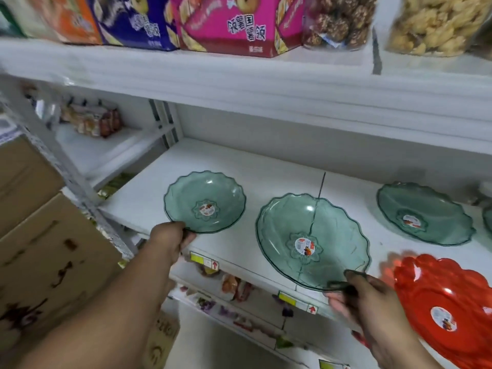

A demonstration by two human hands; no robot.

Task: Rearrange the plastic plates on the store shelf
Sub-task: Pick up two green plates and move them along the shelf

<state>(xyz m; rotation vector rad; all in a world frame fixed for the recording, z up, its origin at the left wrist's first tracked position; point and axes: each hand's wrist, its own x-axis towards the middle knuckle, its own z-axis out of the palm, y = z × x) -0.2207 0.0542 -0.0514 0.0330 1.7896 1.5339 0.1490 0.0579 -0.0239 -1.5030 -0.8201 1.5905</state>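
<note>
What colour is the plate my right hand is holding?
Translucent green plate with a scalloped rim, seen in the head view.

Bright, even light, seemingly from overhead; small white glare spots on the green plates (pixel 312 242). Motion blur smears the upper boxes (pixel 226 25) and red plate (pixel 447 310); wide-angle bending curves the shelf (pixel 266 166) edges

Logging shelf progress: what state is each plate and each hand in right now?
Left green plate: flat on shelf, near rim gripped by left hand.
Middle green plate: near rim pinched by right hand.
Right green plate: resting on shelf, untouched.
Red plate: overhanging shelf front, untouched.
</note>
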